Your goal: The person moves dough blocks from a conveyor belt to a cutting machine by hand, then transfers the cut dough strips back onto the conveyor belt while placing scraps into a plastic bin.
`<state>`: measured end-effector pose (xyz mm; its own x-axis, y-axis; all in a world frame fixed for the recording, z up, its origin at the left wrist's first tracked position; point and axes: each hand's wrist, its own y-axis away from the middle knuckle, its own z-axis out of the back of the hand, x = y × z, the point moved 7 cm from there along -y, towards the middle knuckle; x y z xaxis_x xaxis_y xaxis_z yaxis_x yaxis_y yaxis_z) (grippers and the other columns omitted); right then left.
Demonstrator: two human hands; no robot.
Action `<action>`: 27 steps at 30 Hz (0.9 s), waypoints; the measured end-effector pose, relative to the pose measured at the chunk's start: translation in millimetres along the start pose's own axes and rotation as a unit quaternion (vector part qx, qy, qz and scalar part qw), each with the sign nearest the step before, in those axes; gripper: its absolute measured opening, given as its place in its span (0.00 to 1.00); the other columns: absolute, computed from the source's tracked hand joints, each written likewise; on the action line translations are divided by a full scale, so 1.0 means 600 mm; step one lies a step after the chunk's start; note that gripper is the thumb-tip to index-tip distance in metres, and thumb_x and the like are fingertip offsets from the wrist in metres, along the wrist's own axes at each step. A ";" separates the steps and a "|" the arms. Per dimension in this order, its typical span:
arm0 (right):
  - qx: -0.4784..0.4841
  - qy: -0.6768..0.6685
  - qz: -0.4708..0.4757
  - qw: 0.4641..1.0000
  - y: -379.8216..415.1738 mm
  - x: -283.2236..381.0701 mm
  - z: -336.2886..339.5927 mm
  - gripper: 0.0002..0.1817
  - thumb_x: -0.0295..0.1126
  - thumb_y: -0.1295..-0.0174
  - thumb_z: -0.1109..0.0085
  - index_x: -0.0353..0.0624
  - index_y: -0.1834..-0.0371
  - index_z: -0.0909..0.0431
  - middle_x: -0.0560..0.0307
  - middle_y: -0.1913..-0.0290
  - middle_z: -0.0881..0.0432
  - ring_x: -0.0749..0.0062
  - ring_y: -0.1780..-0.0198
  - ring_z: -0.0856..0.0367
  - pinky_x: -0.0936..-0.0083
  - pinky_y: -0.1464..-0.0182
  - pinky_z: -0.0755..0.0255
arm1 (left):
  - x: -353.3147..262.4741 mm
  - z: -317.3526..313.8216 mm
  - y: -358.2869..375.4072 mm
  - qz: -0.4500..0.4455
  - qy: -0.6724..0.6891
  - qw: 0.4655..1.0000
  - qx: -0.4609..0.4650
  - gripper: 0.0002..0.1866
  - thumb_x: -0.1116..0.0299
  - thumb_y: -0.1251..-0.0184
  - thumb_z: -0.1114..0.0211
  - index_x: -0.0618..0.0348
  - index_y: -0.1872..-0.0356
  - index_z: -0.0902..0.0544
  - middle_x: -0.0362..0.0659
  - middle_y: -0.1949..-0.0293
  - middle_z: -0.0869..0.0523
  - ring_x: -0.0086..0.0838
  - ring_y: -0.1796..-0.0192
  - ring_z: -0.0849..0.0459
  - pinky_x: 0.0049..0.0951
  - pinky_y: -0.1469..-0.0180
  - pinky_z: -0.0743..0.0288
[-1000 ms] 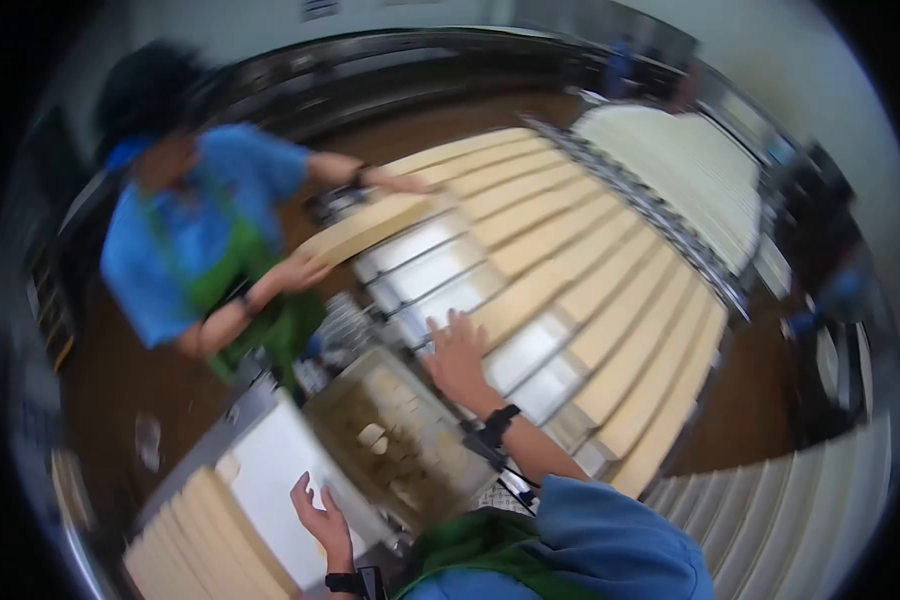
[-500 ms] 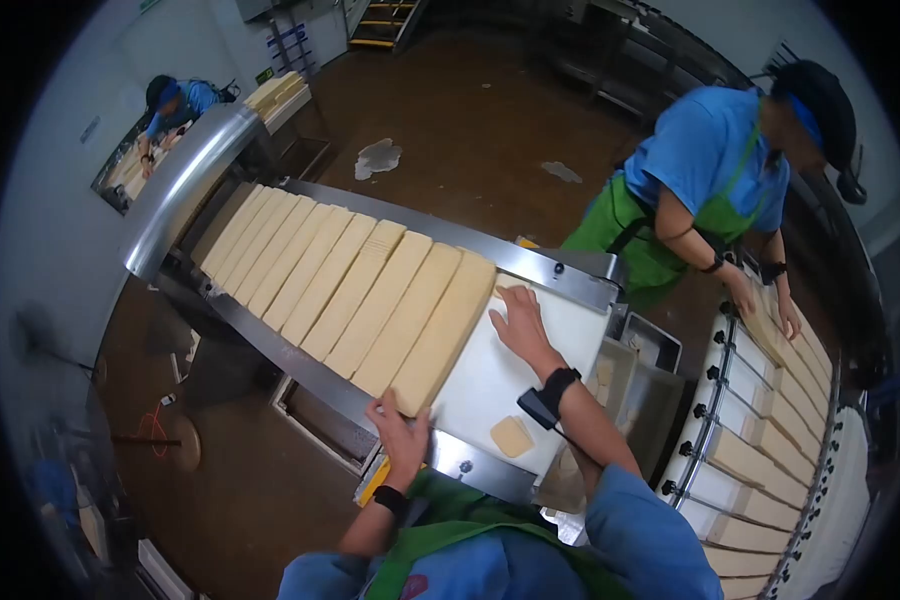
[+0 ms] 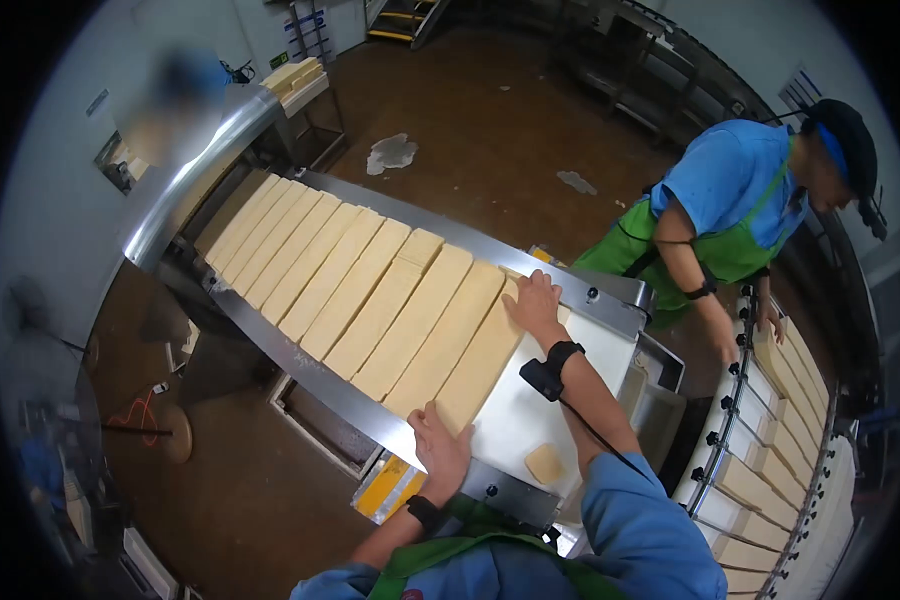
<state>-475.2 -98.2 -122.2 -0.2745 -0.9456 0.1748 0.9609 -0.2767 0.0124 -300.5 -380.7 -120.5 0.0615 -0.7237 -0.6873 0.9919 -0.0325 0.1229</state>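
Observation:
Long pale-yellow slabs (image 3: 353, 290), apparently cake or dough, lie side by side across the conveyor. My left hand (image 3: 440, 445) grips the near end of the last slab (image 3: 485, 360), fingertips on its end and thumb to the side. At the far end of that slab, my right hand (image 3: 537, 303) curls over its corner; some fingertips are hidden. The slab rests flat on the white belt (image 3: 520, 400), close against its neighbour. A small square offcut (image 3: 544, 464) lies on the belt near my right forearm.
Metal side rails (image 3: 592, 305) border the conveyor. To the right, a co-worker (image 3: 725, 200) stands at a second conveyor (image 3: 715, 480) carrying more slabs. A curved metal cover (image 3: 195, 165) spans the far left end, with another person blurred behind it. Metal trays (image 3: 655, 400) sit between the conveyors.
My right hand has moved from the belt beside the slab onto its far end. The left hand stays at the near end. The co-worker's hand has drawn back from the slabs on the right.

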 end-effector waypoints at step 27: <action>-0.447 -0.116 -0.410 0.786 0.759 -0.401 0.222 0.25 0.39 0.34 0.35 0.33 0.40 0.24 0.38 0.49 0.22 0.41 0.46 0.23 0.51 0.43 0.27 | -0.293 -0.184 0.201 -0.396 0.022 0.902 0.170 0.37 0.79 0.51 0.29 0.56 0.34 0.25 0.59 0.37 0.29 0.59 0.38 0.26 0.50 0.34 0.31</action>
<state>33.4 26.3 -27.5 -0.6746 -0.3577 0.6458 0.0249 -0.8853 -0.4643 -179.7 -181.2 -63.8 -0.6398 -0.3534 -0.6825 0.6359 -0.7421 -0.2118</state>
